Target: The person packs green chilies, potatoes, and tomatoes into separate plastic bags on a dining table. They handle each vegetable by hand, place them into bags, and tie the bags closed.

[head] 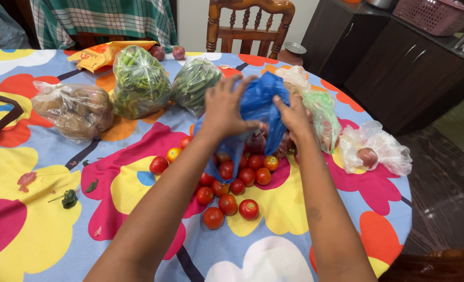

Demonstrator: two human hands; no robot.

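Note:
Both my hands grip a blue plastic bag (pixel 260 102) held above the round table. My left hand (pixel 224 107) clutches its left side and my right hand (pixel 293 117) pinches its right side. The bag's mouth hangs downward over a pile of several red and orange tomatoes (pixel 232 185) that lie loose on the flowered tablecloth (pixel 44 219). A dark reddish onion (pixel 256 142) shows just under the bag.
Clear bags of green beans (pixel 140 81), green chillies (pixel 194 82) and potatoes (pixel 75 109) lie at the back, next to an orange packet (pixel 98 55). A green-tinted bag (pixel 323 117) and a clear bag holding an onion (pixel 370 151) sit right. A wooden chair (pixel 250 23) stands behind.

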